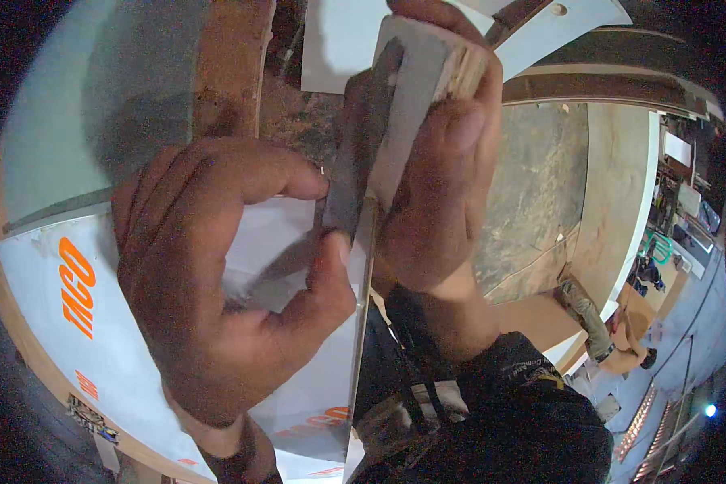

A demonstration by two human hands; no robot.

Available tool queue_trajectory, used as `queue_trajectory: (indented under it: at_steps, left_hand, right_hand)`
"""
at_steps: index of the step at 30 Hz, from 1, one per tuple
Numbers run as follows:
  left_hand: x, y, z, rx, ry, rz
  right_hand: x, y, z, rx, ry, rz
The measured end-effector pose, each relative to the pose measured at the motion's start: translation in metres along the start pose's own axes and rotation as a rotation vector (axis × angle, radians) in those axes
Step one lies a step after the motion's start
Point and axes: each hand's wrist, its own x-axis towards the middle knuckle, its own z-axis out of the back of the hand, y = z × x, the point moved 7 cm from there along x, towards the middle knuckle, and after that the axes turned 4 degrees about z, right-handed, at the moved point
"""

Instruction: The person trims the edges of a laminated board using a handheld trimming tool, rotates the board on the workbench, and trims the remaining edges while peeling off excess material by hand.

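A white laminate sheet (48, 323) with orange print fills the near left. Over it, the left hand (218, 274) pinches a dark flat file (361, 169) between thumb and forefinger, while the right hand (436, 185) grips a white-faced wooden block (423, 73) against the sheet's upright edge.

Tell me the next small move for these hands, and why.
Probably slide the flat metal blade further down the panel edge. The left hand pinches its lower end, the right hand presses a wooden block behind it, and the edge continues below.

white panel (48, 323) blocking left, bare floor (532, 185) open right
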Motion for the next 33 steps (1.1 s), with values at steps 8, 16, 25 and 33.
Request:
queue_trajectory:
  at_steps: [8, 16, 25, 33]
  left_hand:
    - [0.004, -0.001, -0.002, 0.030, 0.140, 0.016]
    - [-0.007, 0.014, 0.002, 0.009, 0.027, 0.033]
    - [0.002, 0.020, 0.010, -0.184, 0.060, 0.119]
    - [-0.007, 0.021, 0.009, -0.104, 0.037, 0.076]
  right_hand:
    - [-0.013, 0.002, -0.009, -0.216, 0.162, 0.090]
    - [-0.029, 0.004, -0.005, -0.278, 0.117, 0.047]
    - [-0.056, 0.006, -0.013, -0.349, -0.068, -0.131]
    - [-0.073, 0.010, -0.017, -0.533, -0.004, -0.158]
